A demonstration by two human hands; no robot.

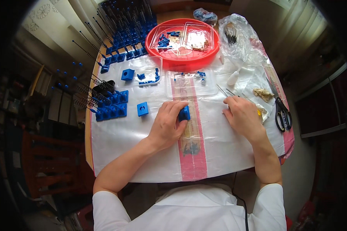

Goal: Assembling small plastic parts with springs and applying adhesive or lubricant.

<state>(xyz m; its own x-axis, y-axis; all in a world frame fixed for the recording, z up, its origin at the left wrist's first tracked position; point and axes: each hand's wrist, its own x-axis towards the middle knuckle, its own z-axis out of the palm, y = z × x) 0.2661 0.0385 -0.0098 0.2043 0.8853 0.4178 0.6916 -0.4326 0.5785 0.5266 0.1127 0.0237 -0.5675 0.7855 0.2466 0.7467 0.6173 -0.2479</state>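
Note:
My left hand is closed around a small blue plastic block, pinched between thumb and fingers just above the table. A second blue block with a round opening lies to the left of that hand. My right hand rests low over the right part of the table, thumb and forefinger apart. Its fingertips are beside a thin metal rod, and another thin rod runs close to the knuckles. What lies beneath the palm is hidden. Something yellow shows by the right wrist.
Blue bases with black springs stand in rows at left and far left. Clear trays of small parts sit mid-table. Behind them is a red basin. Black scissors and a plastic bag are at right.

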